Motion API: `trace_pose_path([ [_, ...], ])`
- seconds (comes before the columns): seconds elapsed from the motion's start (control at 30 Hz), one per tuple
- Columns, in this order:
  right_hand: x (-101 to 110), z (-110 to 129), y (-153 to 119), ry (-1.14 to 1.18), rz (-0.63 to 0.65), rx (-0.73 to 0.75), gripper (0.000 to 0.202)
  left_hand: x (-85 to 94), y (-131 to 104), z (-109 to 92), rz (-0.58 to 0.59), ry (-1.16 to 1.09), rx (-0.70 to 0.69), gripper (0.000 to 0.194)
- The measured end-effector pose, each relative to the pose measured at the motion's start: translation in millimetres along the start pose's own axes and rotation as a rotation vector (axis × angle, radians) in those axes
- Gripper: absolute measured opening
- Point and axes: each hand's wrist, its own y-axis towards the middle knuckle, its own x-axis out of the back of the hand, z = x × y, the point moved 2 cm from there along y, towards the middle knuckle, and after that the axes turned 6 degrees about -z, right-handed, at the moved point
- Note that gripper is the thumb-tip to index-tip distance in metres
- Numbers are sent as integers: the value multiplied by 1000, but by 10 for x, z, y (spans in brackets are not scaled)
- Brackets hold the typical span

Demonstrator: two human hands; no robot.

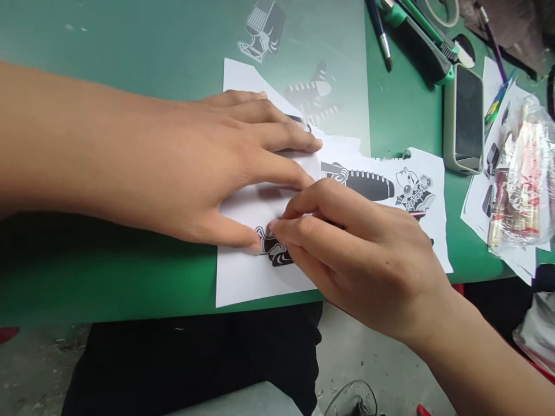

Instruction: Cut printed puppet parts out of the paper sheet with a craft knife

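A white paper point(247, 283) printed with black figures lies on the green table mat point(173, 277). My left hand point(217, 162) rests flat on it with fingers spread, its thumb beside a small black drawing point(280, 254). Closed in a pinch, my right hand point(368, 254) is over the same drawing, its fingertips touching the paper. A thin pink shaft point(417, 214) sticks out behind its knuckles; the tip is hidden by the fingers. To the right, a black striped shape point(370, 185) and a printed figure point(414, 188) show on the sheet.
At the upper right lie a brush point(381, 37), a green and black cutter point(420, 43), a tape roll point(446, 11) and a phone point(463, 118). Further right, a plastic-wrapped bundle point(524, 179) sits on more printed papers. A translucent sheet point(329, 34) lies behind my left hand.
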Motion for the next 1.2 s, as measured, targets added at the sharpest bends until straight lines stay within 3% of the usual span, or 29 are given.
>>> trace_pose_path([
  [0.9,20,-169,51,64,66,83,25,-1,53,29,-6,-19,25,64],
  [1.03,45,-179,58,73,77,78,21,2,77,30,39,-57,89,66],
  [1.2,173,-221,3,19,-43,46,13,31,63,-11,32,-41,66,72],
])
